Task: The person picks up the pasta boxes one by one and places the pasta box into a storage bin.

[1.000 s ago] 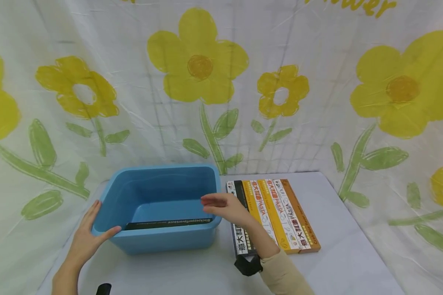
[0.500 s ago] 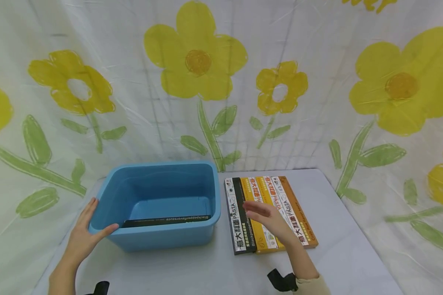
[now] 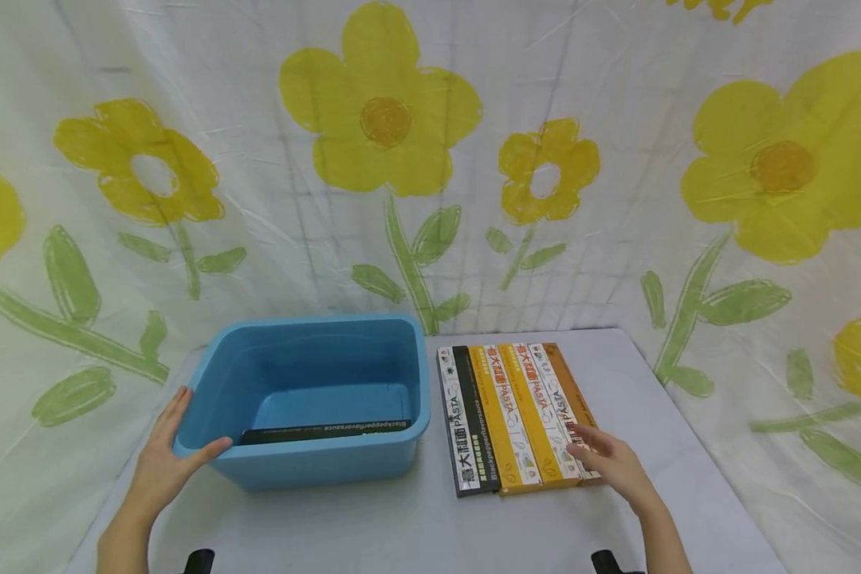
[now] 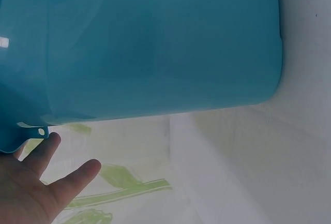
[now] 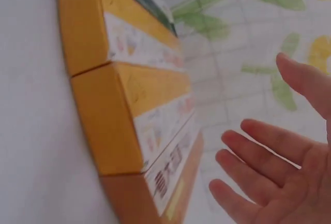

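My left hand (image 3: 159,466) rests at the near-left corner of a blue plastic basin (image 3: 330,470). Its thumb lies on the front rim, its fingers along the left side; the left wrist view shows them spread and straight by the rim. Inside the basin, a black pasta box (image 3: 326,432) leans along the near wall. My right hand (image 3: 613,462) hovers over the near end of a brown pasta box (image 3: 572,387), partly hiding it. In the right wrist view, its fingers (image 5: 258,154) are extended and apart from the boxes, holding nothing.
Left of the brown box, a black pasta box (image 3: 473,422) and two yellow ones, including this nearer yellow box (image 3: 493,414), lie side by side. All are on a white-covered table (image 3: 316,534). A flower-printed curtain (image 3: 617,287) hangs behind.
My right hand has moved from the basin's right rim, across the row of pasta boxes, to the brown box at the right end. The left hand stays at the basin's corner.
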Demonstrator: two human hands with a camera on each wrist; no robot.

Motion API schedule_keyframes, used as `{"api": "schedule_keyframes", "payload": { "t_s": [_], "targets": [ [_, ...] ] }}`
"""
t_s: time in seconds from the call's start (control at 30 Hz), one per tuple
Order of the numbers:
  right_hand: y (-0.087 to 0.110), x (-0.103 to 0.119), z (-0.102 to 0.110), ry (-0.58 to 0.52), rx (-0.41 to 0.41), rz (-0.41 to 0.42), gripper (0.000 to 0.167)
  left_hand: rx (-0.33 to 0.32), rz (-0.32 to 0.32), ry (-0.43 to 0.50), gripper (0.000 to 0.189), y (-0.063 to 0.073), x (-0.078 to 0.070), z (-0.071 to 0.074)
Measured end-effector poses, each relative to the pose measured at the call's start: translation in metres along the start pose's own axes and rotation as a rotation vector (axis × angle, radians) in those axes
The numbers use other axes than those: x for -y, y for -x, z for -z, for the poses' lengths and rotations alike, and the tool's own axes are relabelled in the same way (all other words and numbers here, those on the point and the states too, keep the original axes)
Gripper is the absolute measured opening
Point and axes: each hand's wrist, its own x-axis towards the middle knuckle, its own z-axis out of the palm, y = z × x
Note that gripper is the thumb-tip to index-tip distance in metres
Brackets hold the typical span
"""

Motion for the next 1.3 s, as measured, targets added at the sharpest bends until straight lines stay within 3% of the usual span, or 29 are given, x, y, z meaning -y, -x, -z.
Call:
{"api": "schedule_keyframes", "payload": {
  "t_s": [0.13,0.27,0.4,0.67,1.0,1.3],
  "targets": [
    [0.001,-0.02,0.004,0.139,-0.075,-0.075,0.081,0.001,-0.001,0.006,0.098,0.001,0.0,0.0],
    [-0.003,-0.038,0.001,0.229,-0.085,-0.059,0.104,0.002,0.002,0.005,0.098,0.001,0.0,0.0],
    [-0.009,-0.053,-0.005,0.262,-0.075,-0.022,0.111,0.003,0.012,0.004,0.098,0.001,0.0,0.001],
    [-0.009,-0.064,-0.014,0.275,-0.127,-0.057,0.115,-0.001,0.004,0.01,0.097,0.002,0.001,0.0],
    [-0.009,-0.074,-0.01,0.309,-0.178,-0.111,0.095,0.009,0.025,-0.002,0.098,0.001,0.0,0.0],
    [-0.021,-0.067,-0.008,0.268,-0.219,-0.186,0.094,0.018,0.038,-0.002,0.097,0.0,-0.001,0.0]
  ]
}}
